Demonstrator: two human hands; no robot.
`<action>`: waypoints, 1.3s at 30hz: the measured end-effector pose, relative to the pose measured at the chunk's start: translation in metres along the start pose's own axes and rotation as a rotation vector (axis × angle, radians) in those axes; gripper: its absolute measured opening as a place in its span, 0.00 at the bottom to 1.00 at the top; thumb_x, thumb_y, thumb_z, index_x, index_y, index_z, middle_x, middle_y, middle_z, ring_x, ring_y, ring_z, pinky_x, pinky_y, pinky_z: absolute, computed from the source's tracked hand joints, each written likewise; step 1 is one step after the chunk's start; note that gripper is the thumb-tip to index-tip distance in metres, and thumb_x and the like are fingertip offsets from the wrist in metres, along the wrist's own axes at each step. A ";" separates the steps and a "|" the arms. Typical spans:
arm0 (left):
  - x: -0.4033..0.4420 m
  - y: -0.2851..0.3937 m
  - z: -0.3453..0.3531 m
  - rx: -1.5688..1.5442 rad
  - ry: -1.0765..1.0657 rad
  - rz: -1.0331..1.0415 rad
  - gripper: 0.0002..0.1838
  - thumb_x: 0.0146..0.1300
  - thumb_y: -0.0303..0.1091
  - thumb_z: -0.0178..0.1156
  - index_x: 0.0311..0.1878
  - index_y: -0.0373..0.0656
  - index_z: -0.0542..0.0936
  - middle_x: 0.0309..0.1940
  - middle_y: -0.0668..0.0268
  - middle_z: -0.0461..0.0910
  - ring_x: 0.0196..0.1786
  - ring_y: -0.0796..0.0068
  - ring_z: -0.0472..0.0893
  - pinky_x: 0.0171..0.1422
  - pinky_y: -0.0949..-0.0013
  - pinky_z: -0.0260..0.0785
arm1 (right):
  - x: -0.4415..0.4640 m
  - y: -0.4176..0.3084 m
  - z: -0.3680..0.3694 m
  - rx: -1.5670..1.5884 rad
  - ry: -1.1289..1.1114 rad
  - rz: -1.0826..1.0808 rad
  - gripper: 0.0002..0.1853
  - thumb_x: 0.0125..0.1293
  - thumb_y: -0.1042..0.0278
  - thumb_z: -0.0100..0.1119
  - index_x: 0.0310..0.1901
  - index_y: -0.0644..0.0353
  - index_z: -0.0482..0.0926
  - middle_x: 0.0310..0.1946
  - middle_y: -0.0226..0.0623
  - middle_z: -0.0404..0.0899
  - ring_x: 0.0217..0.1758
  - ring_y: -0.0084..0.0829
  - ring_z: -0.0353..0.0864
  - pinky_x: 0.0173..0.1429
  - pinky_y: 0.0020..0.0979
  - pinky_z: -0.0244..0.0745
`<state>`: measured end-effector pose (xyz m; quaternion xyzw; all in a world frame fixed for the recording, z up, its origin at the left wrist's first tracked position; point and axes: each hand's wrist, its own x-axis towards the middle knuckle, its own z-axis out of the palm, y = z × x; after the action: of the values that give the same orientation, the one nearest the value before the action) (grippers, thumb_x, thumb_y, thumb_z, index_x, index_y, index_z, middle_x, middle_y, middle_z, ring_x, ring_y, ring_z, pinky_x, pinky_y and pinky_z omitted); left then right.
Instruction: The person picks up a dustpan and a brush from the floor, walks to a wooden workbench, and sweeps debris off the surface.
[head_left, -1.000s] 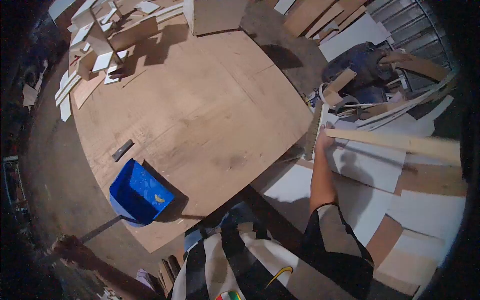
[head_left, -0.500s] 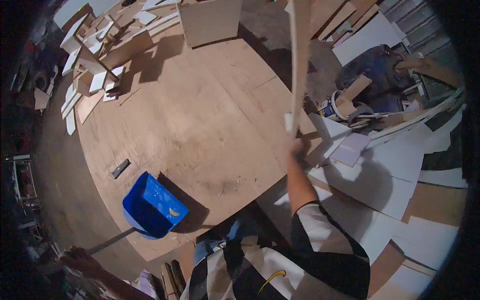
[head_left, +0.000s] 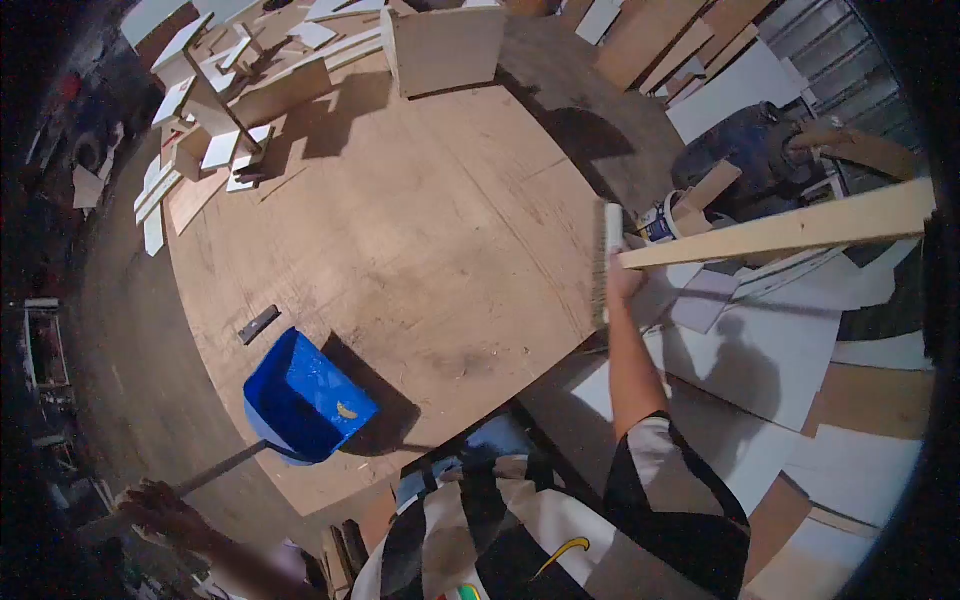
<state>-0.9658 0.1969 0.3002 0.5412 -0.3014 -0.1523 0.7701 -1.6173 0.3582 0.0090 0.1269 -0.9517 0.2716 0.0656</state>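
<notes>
My left hand [head_left: 162, 512] is closed around the long handle of a blue dustpan [head_left: 300, 400]. The pan sits over the near left edge of the wooden table [head_left: 420, 230], its open side towards the right, with a small yellowish piece on its lip. On the right, my right hand [head_left: 626, 280] is wrapped round a broom [head_left: 614, 230] close to its head. Its bristles face left at the table's right edge, and the pale wooden handle points off to the right. Whether the bristles touch the board I cannot tell.
A small dark block [head_left: 260, 325] lies beside the dustpan. White-and-wood pieces [head_left: 210, 110] crowd the far left, and a box-like panel [head_left: 445, 50] stands at the back. To the right are a bucket [head_left: 657, 222] of offcuts and white boards [head_left: 760, 340] below the table's level.
The broom's handle has swung from upright to pointing right, bringing its bristles into view. My right hand has shifted slightly right; my left hand keeps the dustpan in nearly the same place.
</notes>
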 end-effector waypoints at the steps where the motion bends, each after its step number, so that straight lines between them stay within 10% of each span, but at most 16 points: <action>1: 0.006 -0.002 -0.009 0.007 0.010 0.001 0.19 0.69 0.51 0.48 0.29 0.47 0.64 0.22 0.70 0.63 0.26 0.79 0.67 0.31 0.76 0.61 | 0.022 0.032 0.013 -0.082 0.046 -0.089 0.15 0.60 0.53 0.58 0.41 0.55 0.82 0.34 0.40 0.83 0.38 0.41 0.81 0.44 0.41 0.72; 4: 0.024 -0.014 -0.035 0.298 -0.161 0.053 0.19 0.70 0.52 0.46 0.31 0.46 0.66 0.23 0.71 0.63 0.27 0.79 0.67 0.30 0.77 0.61 | 0.050 0.059 0.037 0.282 0.159 0.083 0.15 0.58 0.54 0.61 0.40 0.55 0.82 0.34 0.40 0.83 0.38 0.42 0.81 0.48 0.39 0.71; 7: 0.008 -0.010 -0.032 0.211 -0.231 0.072 0.21 0.70 0.55 0.44 0.31 0.47 0.66 0.23 0.71 0.62 0.25 0.80 0.65 0.29 0.76 0.59 | 0.018 -0.011 0.012 -0.078 -0.062 0.380 0.15 0.57 0.56 0.61 0.40 0.57 0.82 0.33 0.39 0.83 0.38 0.39 0.81 0.49 0.38 0.71; 16: -0.041 -0.001 0.005 0.207 -0.285 0.229 0.19 0.70 0.54 0.44 0.30 0.49 0.63 0.22 0.73 0.59 0.24 0.82 0.60 0.26 0.76 0.54 | -0.146 -0.146 0.075 0.621 -0.468 0.119 0.15 0.59 0.59 0.58 0.41 0.60 0.81 0.35 0.37 0.81 0.42 0.31 0.78 0.49 0.34 0.71; 28: -0.049 -0.013 -0.008 0.020 -0.216 0.228 0.19 0.72 0.51 0.42 0.28 0.51 0.58 0.22 0.72 0.58 0.22 0.82 0.58 0.25 0.76 0.53 | 0.133 0.002 0.107 0.277 -0.101 -0.132 0.12 0.62 0.62 0.55 0.42 0.55 0.82 0.32 0.37 0.82 0.38 0.34 0.80 0.46 0.33 0.71; 31: -0.013 -0.047 -0.076 1.297 -0.147 1.218 0.17 0.72 0.45 0.46 0.28 0.49 0.58 0.22 0.71 0.58 0.24 0.79 0.60 0.26 0.72 0.57 | 0.097 -0.049 0.120 0.154 -0.185 -0.070 0.13 0.62 0.62 0.55 0.46 0.55 0.79 0.35 0.39 0.80 0.41 0.34 0.79 0.46 0.32 0.71; 34: -0.022 -0.043 -0.081 0.270 -0.335 0.349 0.07 0.67 0.34 0.53 0.38 0.43 0.68 0.27 0.65 0.66 0.29 0.71 0.69 0.31 0.68 0.66 | 0.017 -0.095 0.144 0.163 -0.365 -0.147 0.16 0.62 0.61 0.56 0.50 0.55 0.76 0.39 0.41 0.79 0.43 0.33 0.79 0.47 0.32 0.71; 39: -0.045 -0.018 -0.048 1.379 -0.230 1.249 0.29 0.66 0.34 0.55 0.65 0.38 0.57 0.39 0.56 0.72 0.36 0.63 0.76 0.39 0.66 0.72 | -0.095 -0.135 0.161 0.791 -1.045 0.109 0.22 0.62 0.59 0.57 0.57 0.55 0.71 0.44 0.44 0.78 0.47 0.33 0.78 0.48 0.32 0.71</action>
<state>-0.9688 0.2514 0.2586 0.6002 -0.6353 0.4485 0.1872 -1.4982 0.1814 -0.0780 0.2083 -0.6917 0.5068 -0.4706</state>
